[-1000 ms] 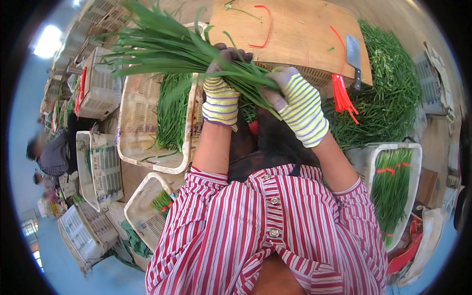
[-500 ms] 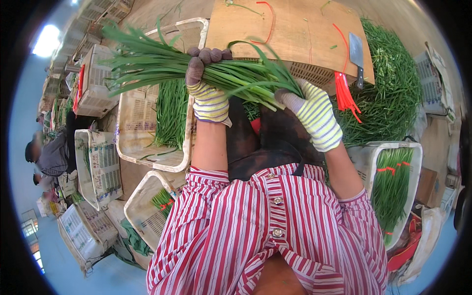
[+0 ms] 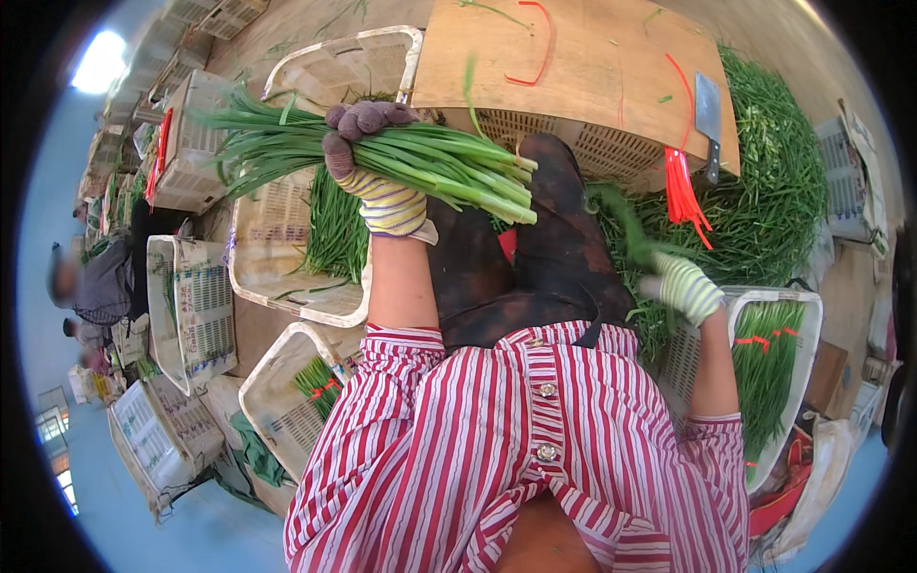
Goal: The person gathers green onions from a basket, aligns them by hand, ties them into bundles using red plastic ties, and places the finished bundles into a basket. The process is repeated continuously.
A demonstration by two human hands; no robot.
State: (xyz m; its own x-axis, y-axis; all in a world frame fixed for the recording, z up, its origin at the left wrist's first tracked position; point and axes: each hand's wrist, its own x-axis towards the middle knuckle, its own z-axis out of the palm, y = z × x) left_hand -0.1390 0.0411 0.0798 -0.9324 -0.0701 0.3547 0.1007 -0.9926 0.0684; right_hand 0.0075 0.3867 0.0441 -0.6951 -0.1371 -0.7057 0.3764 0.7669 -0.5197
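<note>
My left hand (image 3: 368, 167), in a striped glove with dark finger coating, is closed around a thick bunch of chives (image 3: 449, 167). The bunch lies level above my lap, pale stem ends to the right and leafy tips to the left. My right hand (image 3: 686, 288), gloved alike, is out to the right beside the heap of loose chives (image 3: 764, 162). Motion smears its fingers. A blurred tuft of green leaves (image 3: 629, 227) is just beyond them; whether the hand grips it I cannot tell.
A wooden board (image 3: 573, 67) ahead bears a cleaver (image 3: 707, 115) and red ties (image 3: 683, 196) hanging over its edge. Loose chives lie in a white crate (image 3: 250, 272) at left. Red-tied bunches fill a right-hand crate (image 3: 812, 329). Another person (image 3: 105, 282) is at far left.
My right hand has left the stem end of the bunch and swung right and down toward the heap. The left hand still holds the bunch, slightly further left, with stems now more even.
</note>
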